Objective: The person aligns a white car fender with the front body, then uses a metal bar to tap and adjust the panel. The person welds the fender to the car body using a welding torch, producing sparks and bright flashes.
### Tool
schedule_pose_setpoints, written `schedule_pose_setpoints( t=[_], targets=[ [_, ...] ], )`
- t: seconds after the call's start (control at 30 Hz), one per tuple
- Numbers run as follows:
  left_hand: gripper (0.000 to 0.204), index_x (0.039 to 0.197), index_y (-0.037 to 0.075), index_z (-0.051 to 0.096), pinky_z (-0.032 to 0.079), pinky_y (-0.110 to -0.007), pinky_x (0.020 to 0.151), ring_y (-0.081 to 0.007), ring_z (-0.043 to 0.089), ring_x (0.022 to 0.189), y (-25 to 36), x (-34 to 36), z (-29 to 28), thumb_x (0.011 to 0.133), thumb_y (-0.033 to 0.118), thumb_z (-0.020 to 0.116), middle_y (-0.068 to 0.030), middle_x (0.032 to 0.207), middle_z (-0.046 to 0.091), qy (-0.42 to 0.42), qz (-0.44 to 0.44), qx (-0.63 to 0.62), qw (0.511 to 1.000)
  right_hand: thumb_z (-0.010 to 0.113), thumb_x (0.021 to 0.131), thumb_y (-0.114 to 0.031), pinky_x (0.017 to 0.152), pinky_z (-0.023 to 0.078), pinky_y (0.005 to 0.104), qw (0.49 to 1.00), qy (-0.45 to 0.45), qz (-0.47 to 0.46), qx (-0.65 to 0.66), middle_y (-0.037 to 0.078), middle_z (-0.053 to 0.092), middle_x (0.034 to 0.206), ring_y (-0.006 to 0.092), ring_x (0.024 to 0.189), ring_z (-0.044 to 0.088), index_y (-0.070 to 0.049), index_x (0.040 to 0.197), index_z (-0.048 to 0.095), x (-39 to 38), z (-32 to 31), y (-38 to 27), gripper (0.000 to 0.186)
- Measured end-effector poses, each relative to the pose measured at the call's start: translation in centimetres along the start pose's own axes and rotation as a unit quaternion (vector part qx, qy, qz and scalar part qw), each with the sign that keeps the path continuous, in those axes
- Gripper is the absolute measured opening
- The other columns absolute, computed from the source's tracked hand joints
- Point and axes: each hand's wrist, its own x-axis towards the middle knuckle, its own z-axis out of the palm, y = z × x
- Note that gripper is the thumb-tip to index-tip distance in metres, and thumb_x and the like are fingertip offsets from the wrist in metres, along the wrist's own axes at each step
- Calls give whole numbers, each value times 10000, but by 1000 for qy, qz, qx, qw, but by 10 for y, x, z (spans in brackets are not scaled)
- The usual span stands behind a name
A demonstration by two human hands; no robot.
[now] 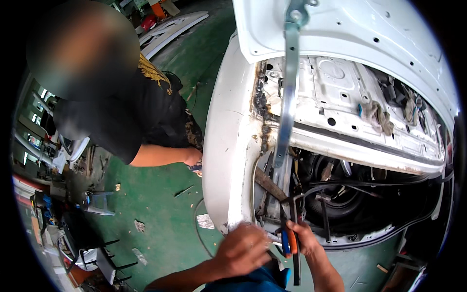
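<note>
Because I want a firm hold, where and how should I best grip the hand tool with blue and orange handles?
Probably around its handles, coming from the wearer's side: they are elongated, lie side by side and point toward the wearer, by the bare right hand.

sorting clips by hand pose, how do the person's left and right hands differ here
The left hand is motion-blurred, while the right hand looks sharper. The right hand grips a tool by its orange and blue handles; no tool can be made out in the left hand. The left hand is nearer the white car's outer side panel, the right hand farther from it. Both hands are bare.
</note>
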Motion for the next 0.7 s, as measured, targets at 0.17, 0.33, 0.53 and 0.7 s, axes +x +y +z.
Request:
schedule_pose_setpoints(
  t=[0.17,0.33,0.53,0.7],
  targets=[
    [779,1396,-63,475,362,-540,1117,-467,414,1375,-76,4,-22,799,303,816,-291,1491,410,56,-221,75,971,792,869,-327,518,400,307,974,65,-79,-201,64,658,743,117,586,539,-16,881,674,125,-1,-29,333],
    [752,1417,-71,462,272,-590,1164,-511,356,1415,-93,1,-10,842,328,737,-330,1526,365,54,-203,48,977,738,864,-257,653,541,379,937,68,-62,-336,158,712,852,274,756,686,3,929,688,210,8,-56,273],
    [592,1314,-48,560,394,-552,1096,-463,511,1288,-82,6,-13,839,272,711,-281,1378,537,123,-207,65,968,692,861,-279,798,586,442,794,222,-78,-560,209,697,1067,370,978,707,-13,1070,663,304,15,-30,340],
    [699,1367,-77,511,318,-589,1147,-514,408,1375,-95,1,-5,840,333,716,-324,1487,429,96,-199,36,975,674,866,-256,833,577,461,766,268,-91,-577,209,665,1131,383,1025,690,-15,1114,638,359,-3,-9,347]
  ],
)
